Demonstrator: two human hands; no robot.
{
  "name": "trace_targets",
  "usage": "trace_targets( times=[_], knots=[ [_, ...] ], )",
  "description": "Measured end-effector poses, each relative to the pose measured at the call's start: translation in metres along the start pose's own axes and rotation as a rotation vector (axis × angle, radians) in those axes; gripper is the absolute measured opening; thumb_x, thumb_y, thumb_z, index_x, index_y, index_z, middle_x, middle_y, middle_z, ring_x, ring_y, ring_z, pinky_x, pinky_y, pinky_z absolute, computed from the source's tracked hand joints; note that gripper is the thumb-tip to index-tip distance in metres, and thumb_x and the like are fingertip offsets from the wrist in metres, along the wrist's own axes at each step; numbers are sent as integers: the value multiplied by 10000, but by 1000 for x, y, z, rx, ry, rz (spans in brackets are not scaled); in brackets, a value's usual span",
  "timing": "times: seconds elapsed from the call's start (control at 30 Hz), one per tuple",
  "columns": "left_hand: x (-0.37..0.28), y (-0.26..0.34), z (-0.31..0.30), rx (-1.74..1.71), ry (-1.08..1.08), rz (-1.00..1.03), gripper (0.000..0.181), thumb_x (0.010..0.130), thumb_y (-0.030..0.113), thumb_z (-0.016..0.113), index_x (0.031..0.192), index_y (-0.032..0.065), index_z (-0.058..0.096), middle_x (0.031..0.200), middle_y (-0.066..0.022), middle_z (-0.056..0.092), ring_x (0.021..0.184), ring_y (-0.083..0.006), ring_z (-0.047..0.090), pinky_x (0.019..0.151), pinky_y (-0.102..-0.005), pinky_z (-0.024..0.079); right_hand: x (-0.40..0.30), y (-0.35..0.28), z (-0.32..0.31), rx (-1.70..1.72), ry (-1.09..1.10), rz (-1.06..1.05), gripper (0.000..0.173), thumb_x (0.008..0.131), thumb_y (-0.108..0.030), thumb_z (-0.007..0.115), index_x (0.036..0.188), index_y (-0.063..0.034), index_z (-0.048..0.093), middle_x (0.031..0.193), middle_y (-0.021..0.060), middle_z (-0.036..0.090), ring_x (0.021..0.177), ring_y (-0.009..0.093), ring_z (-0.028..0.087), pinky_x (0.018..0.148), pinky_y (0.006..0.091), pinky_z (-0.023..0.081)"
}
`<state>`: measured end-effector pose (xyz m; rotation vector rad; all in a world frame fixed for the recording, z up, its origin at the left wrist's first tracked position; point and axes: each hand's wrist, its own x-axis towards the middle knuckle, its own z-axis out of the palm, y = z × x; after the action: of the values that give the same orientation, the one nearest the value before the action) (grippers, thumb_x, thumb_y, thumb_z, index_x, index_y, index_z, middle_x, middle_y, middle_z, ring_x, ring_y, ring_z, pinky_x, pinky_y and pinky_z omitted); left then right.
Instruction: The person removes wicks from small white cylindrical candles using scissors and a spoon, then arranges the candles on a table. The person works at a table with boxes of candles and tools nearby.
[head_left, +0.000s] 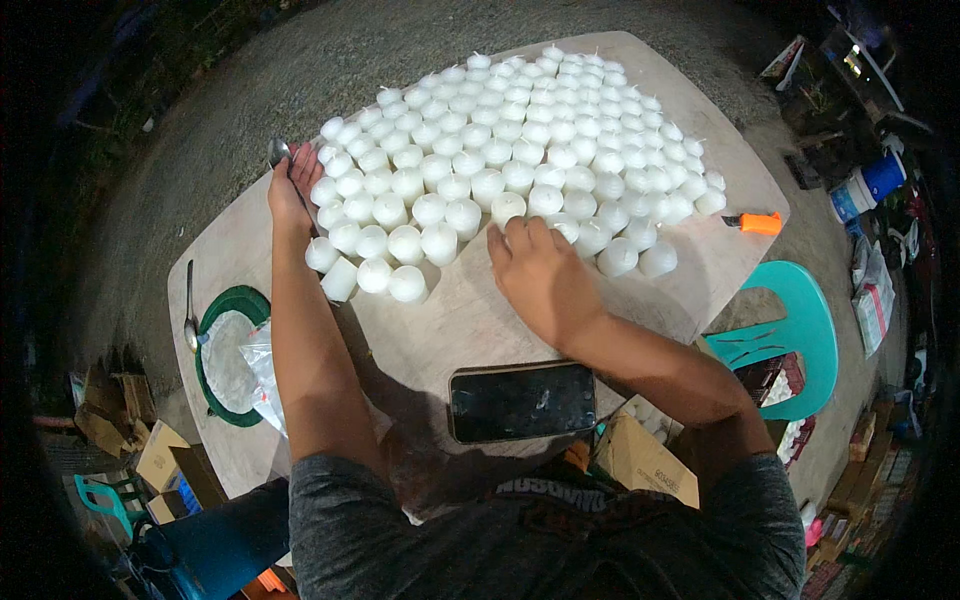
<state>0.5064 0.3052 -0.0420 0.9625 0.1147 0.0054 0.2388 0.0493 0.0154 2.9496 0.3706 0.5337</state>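
Many short white candles (487, 184) with wicks stand close together on a pale table (420, 337). One candle (340, 279) at the near left of the group lies tipped over. My left hand (297, 184) is at the group's left edge, with a metal spoon (278, 152) held at the thumb and its palm side facing the candles. At the near edge of the group, the fingertips of my right hand (541, 274) touch or nearly touch a candle (508, 206); whether they grip it is hidden by the hand.
A smartphone (523, 403) lies near my body. Left are a green-rimmed container of white material (231, 360), a plastic bag (264, 375) and another spoon (190, 307). An orange-handled cutter (759, 223) lies right, near a teal chair (821, 337). Cardboard boxes (652, 457) stand below.
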Motion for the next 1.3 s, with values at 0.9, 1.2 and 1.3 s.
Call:
trace_targets(
  times=[0.9, 1.2, 1.3],
  knots=[
    [12, -1, -12, -83, 11, -97, 309, 961, 228, 296, 1162, 36, 432, 1188, -195, 545, 1070, -322, 561, 942, -432, 464, 79, -131, 50, 322, 428, -377, 269, 777, -190, 513, 1023, -100, 574, 1042, 77, 577, 996, 224, 523, 871, 357, 417],
    [27, 12, -39, -132, 174, -78, 288, 953, 223, 272, 1109, 33, 423, 1171, -204, 543, 1081, -363, 549, 900, -506, 484, 82, -124, 39, 397, 335, -228, 165, 725, -199, 557, 834, -76, 569, 897, 44, 530, 928, 209, 524, 745, 306, 483],
    [16, 19, -27, -17, 270, 91, 318, 945, 235, 289, 1152, 31, 418, 1180, -191, 547, 1084, -347, 548, 876, -463, 483, 87, -112, 35, 474, 288, -217, 253, 745, -225, 596, 918, -43, 570, 993, 78, 529, 998, 228, 517, 808, 327, 481]
  ],
)
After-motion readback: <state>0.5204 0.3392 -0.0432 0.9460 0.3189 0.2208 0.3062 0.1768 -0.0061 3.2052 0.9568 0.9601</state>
